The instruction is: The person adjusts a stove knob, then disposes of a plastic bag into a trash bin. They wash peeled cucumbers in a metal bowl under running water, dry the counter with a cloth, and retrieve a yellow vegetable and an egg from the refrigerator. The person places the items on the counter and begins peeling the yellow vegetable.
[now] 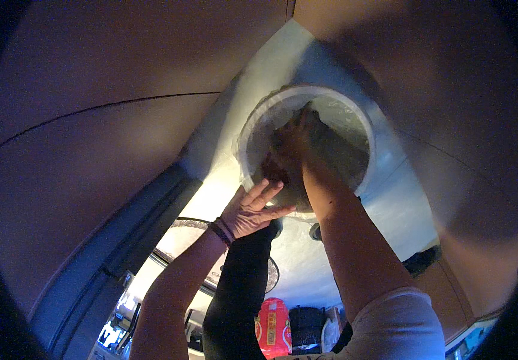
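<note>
A round bin (246, 130) with a pale rim, apparently lined with translucent plastic, stands on the floor before me. My left hand (256, 209) lies on the near left part of its rim with the fingers spread. Deep inside the bin, in shadow, is my right hand (292, 135); its fingers are hard to make out. Dark matter lies around that hand, too dim to name, and whether the hand grips any of it does not show.
Brown panels (106, 112) rise on both sides. A patterned mat (182, 238) lies at the lower left. Near the bottom edge are a red printed bag (273, 326) and a black bag (307, 328). A dark trouser leg (243, 279) is between my arms.
</note>
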A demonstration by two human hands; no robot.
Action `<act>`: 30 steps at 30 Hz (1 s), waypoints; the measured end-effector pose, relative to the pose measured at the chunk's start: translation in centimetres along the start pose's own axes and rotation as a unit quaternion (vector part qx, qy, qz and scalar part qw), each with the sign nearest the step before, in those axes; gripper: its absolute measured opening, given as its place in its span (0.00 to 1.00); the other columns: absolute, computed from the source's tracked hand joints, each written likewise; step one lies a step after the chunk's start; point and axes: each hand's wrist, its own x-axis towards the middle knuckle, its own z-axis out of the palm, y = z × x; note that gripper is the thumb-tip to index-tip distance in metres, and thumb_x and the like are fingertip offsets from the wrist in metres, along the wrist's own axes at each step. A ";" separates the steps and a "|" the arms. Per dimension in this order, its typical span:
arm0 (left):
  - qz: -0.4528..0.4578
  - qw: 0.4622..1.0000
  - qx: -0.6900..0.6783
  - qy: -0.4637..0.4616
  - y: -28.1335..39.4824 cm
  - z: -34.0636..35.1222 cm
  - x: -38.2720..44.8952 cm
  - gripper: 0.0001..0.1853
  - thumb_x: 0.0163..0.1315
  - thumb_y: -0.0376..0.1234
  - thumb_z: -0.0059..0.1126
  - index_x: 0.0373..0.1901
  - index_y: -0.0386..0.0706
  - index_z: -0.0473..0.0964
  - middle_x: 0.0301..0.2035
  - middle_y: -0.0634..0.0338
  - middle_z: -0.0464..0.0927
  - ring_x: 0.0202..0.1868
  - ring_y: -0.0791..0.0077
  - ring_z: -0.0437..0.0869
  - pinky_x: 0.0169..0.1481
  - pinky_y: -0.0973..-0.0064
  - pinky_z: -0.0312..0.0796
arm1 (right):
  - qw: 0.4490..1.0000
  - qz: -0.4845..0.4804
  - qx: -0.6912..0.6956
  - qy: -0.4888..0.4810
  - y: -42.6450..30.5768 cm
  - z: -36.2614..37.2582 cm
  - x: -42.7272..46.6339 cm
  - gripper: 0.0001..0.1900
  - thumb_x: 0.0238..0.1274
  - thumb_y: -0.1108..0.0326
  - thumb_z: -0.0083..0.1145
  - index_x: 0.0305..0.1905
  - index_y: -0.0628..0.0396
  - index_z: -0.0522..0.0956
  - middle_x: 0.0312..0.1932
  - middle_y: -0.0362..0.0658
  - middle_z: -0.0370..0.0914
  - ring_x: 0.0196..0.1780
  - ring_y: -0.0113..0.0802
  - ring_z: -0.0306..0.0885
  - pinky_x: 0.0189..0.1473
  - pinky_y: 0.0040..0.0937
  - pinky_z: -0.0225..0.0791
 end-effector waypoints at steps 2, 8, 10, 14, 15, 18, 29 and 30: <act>0.008 1.000 0.002 0.012 -0.6 0.0 0.1 0.37 0.41 0.42 0.68 0.57 0.78 0.67 0.69 0.63 0.46 0.71 0.56 0.36 0.64 0.53 0.57 | 1.000 -0.017 -0.001 -0.006 0.4 -0.3 -0.1 0.31 0.55 0.43 0.49 0.65 0.35 0.63 0.70 0.47 0.51 0.70 0.70 0.40 0.60 0.79 0.34; 0.013 0.994 0.031 0.102 -1.4 1.8 0.1 0.29 0.48 0.37 0.61 0.52 0.79 0.71 0.68 0.67 0.48 0.71 0.60 0.39 0.64 0.59 0.60 | 0.998 -0.045 -0.051 0.019 0.9 -1.5 -0.3 0.27 0.56 0.48 0.49 0.62 0.38 0.67 0.71 0.49 0.49 0.70 0.71 0.39 0.61 0.79 0.30; 0.009 0.997 0.033 0.066 -1.7 0.6 0.4 0.28 0.52 0.34 0.56 0.52 0.80 0.71 0.68 0.68 0.49 0.71 0.60 0.39 0.64 0.59 0.61 | 0.996 -0.025 -0.081 0.036 1.1 -0.7 -0.2 0.26 0.56 0.49 0.49 0.61 0.39 0.68 0.70 0.51 0.50 0.70 0.72 0.38 0.61 0.78 0.31; 0.037 0.997 0.062 0.012 -3.1 -1.2 1.2 0.29 0.55 0.31 0.50 0.52 0.81 0.71 0.66 0.68 0.52 0.70 0.60 0.43 0.64 0.59 0.62 | 0.988 0.007 -0.133 0.075 1.1 0.2 -0.1 0.25 0.55 0.51 0.50 0.59 0.41 0.70 0.68 0.55 0.53 0.69 0.69 0.41 0.62 0.76 0.35; 0.038 0.997 0.063 -0.002 -2.9 -1.2 1.1 0.29 0.55 0.30 0.50 0.52 0.81 0.70 0.66 0.68 0.52 0.70 0.59 0.44 0.64 0.59 0.62 | 0.986 -0.003 -0.146 0.085 1.0 0.0 -0.2 0.25 0.54 0.51 0.51 0.58 0.42 0.72 0.67 0.54 0.56 0.69 0.65 0.45 0.63 0.73 0.38; 0.010 0.999 0.018 -0.035 -3.4 -1.5 1.2 0.28 0.56 0.32 0.51 0.54 0.80 0.69 0.67 0.63 0.52 0.67 0.52 0.53 0.63 0.50 0.60 | 0.990 0.040 0.025 -0.132 -1.3 -11.4 -1.1 0.22 0.48 0.58 0.55 0.52 0.47 0.77 0.60 0.55 0.67 0.63 0.51 0.62 0.63 0.57 0.52; -0.248 0.946 0.092 -0.188 3.6 -11.1 4.3 0.35 0.58 0.43 0.50 0.69 0.62 0.51 0.70 0.57 0.46 0.71 0.62 0.47 0.67 0.41 0.44 | 0.880 -0.058 0.451 0.133 0.1 -32.2 -24.6 0.12 0.62 0.67 0.51 0.48 0.56 0.75 0.44 0.54 0.76 0.49 0.51 0.74 0.50 0.40 0.68; -0.280 0.934 0.060 -0.211 5.5 -12.7 4.3 0.36 0.58 0.44 0.49 0.69 0.58 0.51 0.69 0.56 0.48 0.70 0.61 0.49 0.67 0.43 0.46 | 0.874 -0.069 0.465 0.121 1.0 -32.3 -26.9 0.12 0.62 0.66 0.52 0.49 0.56 0.75 0.45 0.53 0.76 0.49 0.49 0.75 0.50 0.37 0.69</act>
